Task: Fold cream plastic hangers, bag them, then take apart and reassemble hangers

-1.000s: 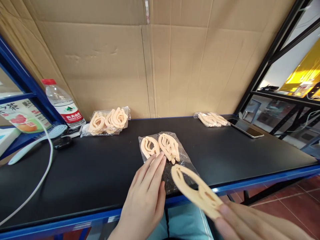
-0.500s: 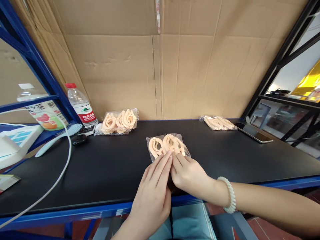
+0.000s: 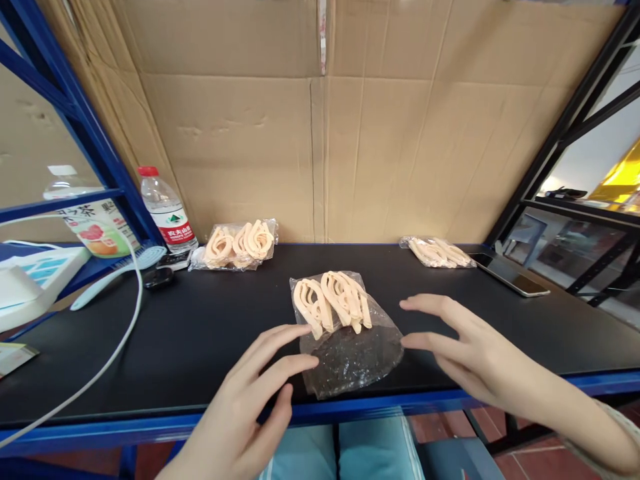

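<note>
A clear plastic bag (image 3: pixel 350 353) lies near the front edge of the black table (image 3: pixel 175 333), with several peach-coloured flat plastic pieces (image 3: pixel 333 301) bunched at its far end. My left hand (image 3: pixel 250 400) hovers just left of the bag, fingers stretched out, fingertips close to its edge. On the bag's other side my right hand (image 3: pixel 460 347) is open too, fingers spread and pointing left, holding nothing.
A second bag of peach pieces (image 3: pixel 240 243) lies at the back left beside a water bottle (image 3: pixel 165 213), a third bag (image 3: pixel 437 252) at the back right next to a phone (image 3: pixel 510 273). A white cable (image 3: pixel 115 333) crosses the left side. Cardboard backs the table.
The peach piece my right hand held a second ago has gone into the bag. Both hands pressed together on the bag, then drew apart to either side of it.
</note>
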`<state>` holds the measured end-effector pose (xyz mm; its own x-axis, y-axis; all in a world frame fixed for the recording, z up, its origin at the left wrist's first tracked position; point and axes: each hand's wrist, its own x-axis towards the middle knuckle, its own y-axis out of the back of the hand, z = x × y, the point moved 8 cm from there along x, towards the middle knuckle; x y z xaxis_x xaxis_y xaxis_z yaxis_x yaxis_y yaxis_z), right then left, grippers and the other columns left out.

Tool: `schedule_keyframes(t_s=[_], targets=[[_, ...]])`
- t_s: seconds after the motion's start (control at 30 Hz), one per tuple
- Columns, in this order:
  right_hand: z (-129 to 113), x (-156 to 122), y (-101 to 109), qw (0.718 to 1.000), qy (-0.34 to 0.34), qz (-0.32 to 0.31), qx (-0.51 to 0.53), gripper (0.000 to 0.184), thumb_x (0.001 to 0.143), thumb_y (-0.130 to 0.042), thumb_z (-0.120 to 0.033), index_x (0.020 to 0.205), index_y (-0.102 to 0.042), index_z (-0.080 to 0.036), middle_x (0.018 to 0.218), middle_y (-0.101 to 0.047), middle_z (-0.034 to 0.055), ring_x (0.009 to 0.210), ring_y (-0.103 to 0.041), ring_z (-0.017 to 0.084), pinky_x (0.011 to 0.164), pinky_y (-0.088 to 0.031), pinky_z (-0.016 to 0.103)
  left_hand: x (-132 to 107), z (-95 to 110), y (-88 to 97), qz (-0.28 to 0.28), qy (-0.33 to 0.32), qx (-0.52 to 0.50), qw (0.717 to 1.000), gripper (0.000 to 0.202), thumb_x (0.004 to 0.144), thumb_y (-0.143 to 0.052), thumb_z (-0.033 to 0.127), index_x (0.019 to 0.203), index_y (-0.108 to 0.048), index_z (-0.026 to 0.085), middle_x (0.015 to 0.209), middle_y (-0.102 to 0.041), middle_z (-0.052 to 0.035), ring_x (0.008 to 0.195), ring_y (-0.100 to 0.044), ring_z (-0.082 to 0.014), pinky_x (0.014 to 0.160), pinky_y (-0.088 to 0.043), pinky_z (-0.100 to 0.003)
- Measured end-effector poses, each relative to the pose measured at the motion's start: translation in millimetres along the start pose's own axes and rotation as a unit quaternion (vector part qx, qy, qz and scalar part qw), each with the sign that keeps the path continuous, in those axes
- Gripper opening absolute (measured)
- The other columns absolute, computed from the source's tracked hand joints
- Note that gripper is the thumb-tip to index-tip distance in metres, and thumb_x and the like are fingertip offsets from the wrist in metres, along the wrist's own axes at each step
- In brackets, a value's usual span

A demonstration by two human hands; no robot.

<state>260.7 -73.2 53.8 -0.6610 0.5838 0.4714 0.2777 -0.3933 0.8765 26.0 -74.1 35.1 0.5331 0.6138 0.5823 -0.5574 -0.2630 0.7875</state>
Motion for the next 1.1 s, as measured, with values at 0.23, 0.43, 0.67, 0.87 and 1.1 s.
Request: schedule_keyframes(t_s=[0.23,0.43,0.67,0.87,1.1], targets=[[31.4,15.6,-41.2,0.978,-0.017,-0.007,0.209,0.012,0.091,-0.055,-0.024,0.087,-0.066,-0.021,0.136,-0.048,0.0098,0.126,-0.047,0.024,0.099,-0.047,0.041,8.2,-7.2,-14.6,0.012,0.002,0.024,1.0,0.016,0.091,-0.049,0.015,0.085,-0.063,0.021,0.118,-0.062,-0.0088,0.099,-0.065,-0.0187,0.082,-0.055,-0.028],[38.1,25.5,-48.3,0.906,-0.093,0.019,0.413,0.017,0.096,-0.049,-0.027,0.082,-0.055,-0.018,0.099,-0.066,0.0083,0.093,-0.062,0.017,0.082,-0.051,0.033,5.0,-25.9,-11.0,0.052,0.095,-0.081,0.991,0.011,0.093,-0.049,0.022,0.085,-0.056,0.022,0.084,-0.071,0.0001,0.078,-0.071,-0.0138,0.067,-0.056,-0.019],[34.7,22.5,-77.5,0.797,-0.245,0.007,0.552,0.026,0.093,-0.053,-0.042,0.085,-0.042,-0.02,0.067,-0.061,-0.0014,0.064,-0.058,0.013,0.063,-0.047,0.026,3.8,-49.0,-22.6,0.056,0.244,-0.24,0.938,0.011,0.094,-0.046,0.029,0.101,-0.039,0.023,0.068,-0.064,0.004,0.058,-0.066,-0.0137,0.055,-0.055,-0.023],[33.1,22.8,-81.2,0.805,-0.247,0.004,0.539,0.02,0.094,-0.05,-0.039,0.097,-0.04,-0.022,0.064,-0.057,-0.0047,0.06,-0.053,0.011,0.059,-0.042,0.023,9.2,-43.2,-30.3,0.002,0.218,-0.161,0.963,0.013,0.096,-0.039,0.027,0.086,-0.047,0.023,0.066,-0.057,0.0035,0.055,-0.06,-0.0119,0.053,-0.049,-0.021],[34.8,19.5,-76.1,0.873,-0.228,-0.019,0.43,0.022,0.094,-0.05,-0.03,0.094,-0.07,-0.019,0.078,-0.066,0.0024,0.071,-0.061,0.014,0.067,-0.047,0.026,9.0,-21.5,-25.1,0.022,0.133,-0.026,0.991,0.022,0.095,-0.037,0.017,0.091,-0.058,0.023,0.083,-0.066,-0.0015,0.071,-0.064,-0.0145,0.063,-0.051,-0.023]])
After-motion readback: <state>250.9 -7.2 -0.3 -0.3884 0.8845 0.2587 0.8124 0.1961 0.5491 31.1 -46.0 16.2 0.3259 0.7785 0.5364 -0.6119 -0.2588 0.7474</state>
